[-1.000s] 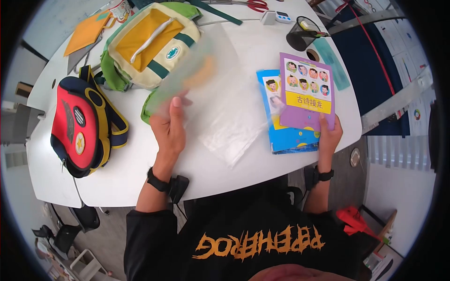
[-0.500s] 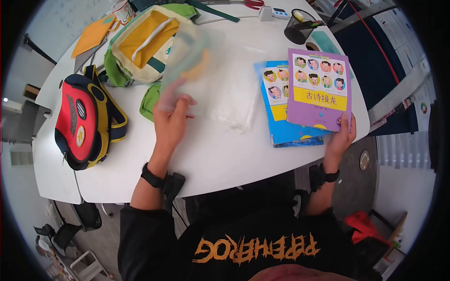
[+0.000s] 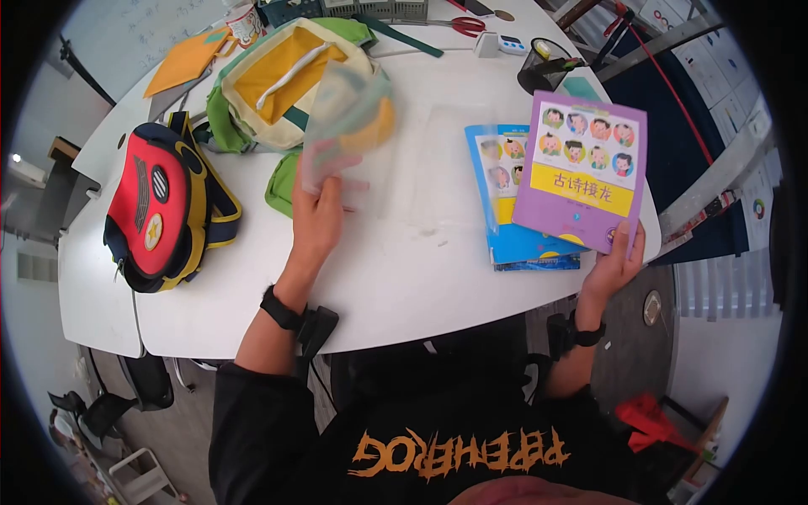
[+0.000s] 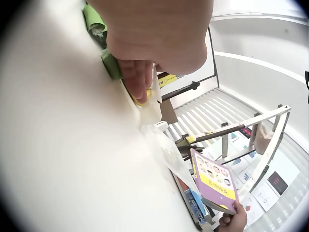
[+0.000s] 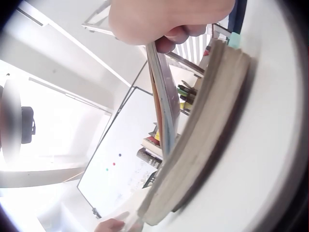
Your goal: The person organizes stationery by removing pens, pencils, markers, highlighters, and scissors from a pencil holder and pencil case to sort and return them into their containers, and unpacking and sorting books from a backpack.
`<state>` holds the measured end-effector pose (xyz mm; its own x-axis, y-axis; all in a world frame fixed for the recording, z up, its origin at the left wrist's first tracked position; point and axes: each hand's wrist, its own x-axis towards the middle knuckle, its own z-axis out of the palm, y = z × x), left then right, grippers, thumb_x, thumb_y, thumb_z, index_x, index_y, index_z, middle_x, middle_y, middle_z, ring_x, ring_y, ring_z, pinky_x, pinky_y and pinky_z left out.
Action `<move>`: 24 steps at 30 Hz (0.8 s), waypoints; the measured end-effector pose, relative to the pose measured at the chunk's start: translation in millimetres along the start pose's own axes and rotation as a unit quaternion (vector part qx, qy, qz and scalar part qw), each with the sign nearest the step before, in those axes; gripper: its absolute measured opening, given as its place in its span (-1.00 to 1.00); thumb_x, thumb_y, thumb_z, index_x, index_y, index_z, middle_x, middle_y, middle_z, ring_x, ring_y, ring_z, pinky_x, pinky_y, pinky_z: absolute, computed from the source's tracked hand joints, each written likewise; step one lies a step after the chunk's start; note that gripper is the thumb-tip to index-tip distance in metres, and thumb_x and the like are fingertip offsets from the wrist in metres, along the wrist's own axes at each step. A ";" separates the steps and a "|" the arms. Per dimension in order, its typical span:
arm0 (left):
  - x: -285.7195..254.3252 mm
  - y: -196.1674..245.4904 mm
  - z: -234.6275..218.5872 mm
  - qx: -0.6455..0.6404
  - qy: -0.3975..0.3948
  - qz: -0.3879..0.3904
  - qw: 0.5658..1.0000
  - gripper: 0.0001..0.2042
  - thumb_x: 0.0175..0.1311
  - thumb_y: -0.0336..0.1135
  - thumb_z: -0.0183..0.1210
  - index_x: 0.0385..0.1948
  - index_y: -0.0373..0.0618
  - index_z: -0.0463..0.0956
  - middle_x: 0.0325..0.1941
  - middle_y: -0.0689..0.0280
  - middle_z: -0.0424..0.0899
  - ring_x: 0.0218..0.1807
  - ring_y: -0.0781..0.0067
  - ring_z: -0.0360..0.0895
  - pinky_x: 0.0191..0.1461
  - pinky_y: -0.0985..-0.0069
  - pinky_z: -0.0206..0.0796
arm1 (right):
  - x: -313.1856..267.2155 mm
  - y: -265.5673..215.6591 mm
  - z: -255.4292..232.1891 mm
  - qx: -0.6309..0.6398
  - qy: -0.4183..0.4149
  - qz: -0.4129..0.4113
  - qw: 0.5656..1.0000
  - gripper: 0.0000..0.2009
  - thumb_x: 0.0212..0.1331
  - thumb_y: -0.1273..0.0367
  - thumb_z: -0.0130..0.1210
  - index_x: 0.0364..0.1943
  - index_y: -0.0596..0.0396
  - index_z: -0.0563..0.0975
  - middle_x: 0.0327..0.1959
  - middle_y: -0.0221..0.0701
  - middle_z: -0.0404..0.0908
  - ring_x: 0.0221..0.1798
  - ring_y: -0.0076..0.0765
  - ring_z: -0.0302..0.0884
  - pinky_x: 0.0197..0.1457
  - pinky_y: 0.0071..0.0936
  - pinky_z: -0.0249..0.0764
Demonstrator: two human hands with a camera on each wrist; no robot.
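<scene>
My left hand point(image 3: 318, 215) pinches a clear plastic sleeve point(image 3: 379, 164) by its near left part, thumb in front and fingers showing through from behind. The sleeve stands raised over the table and stretches right toward the books. A purple book point(image 3: 581, 168) with cartoon faces on its cover is gripped at its lower right corner by my right hand point(image 3: 614, 265). It is tilted above a blue book point(image 3: 518, 240), which lies on top of a small stack. In the right wrist view the thick page edges of the stack point(image 5: 203, 140) fill the middle.
A cream, yellow and green bag point(image 3: 240, 93) lies behind my left hand, and a red and navy backpack point(image 3: 147, 206) at the left. Farther back are an orange folder point(image 3: 181, 63), red scissors point(image 3: 468, 27), a small white timer point(image 3: 510, 44) and a mesh pen holder point(image 3: 539, 71).
The purple book has moved right and tilted, uncovering more of the blue book. The sleeve has been lifted more upright, its lower end swinging away from the table's front.
</scene>
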<state>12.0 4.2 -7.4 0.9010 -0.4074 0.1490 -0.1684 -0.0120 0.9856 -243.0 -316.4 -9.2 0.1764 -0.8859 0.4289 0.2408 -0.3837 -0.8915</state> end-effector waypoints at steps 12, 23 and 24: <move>-6.8 -0.9 1.9 -0.007 -0.015 -0.008 1.000 -0.49 0.51 -0.50 -0.17 0.49 -0.15 0.20 0.19 0.18 0.72 -0.13 0.50 0.74 -0.28 0.57 0.53 | -56.8 -39.6 81.4 -0.012 -0.342 0.129 0.931 -0.51 0.52 0.29 0.19 0.43 0.17 0.43 -0.21 -0.44 0.63 -0.38 -0.68 0.42 -0.34 -0.64 0.35; 0.7 -11.4 -0.8 0.074 -0.023 0.092 0.993 -0.51 0.44 -0.57 -0.17 0.42 -0.20 0.28 0.12 0.18 0.76 -0.19 0.55 0.65 -0.10 0.60 0.46 | -34.7 -50.0 38.5 -0.366 -0.445 -0.221 0.787 -0.24 0.03 0.21 0.54 0.37 0.10 0.53 0.50 -0.10 0.45 0.53 0.09 0.40 0.52 0.04 0.31; 2.9 -13.1 -1.3 0.071 -0.025 0.091 0.993 -0.51 0.44 -0.57 -0.17 0.42 -0.20 0.28 0.12 0.18 0.76 -0.19 0.55 0.65 -0.10 0.60 0.46 | -34.7 -50.8 35.5 -0.369 -0.445 -0.220 0.786 -0.24 0.03 0.21 0.54 0.37 0.10 0.53 0.50 -0.10 0.45 0.53 0.09 0.40 0.52 0.04 0.31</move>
<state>17.4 4.4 -19.9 0.8301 -0.4587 0.3170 -0.3857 -0.0618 0.9206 -227.4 -256.9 26.4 0.9073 -0.2183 0.3594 -0.0958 -0.9395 -0.3289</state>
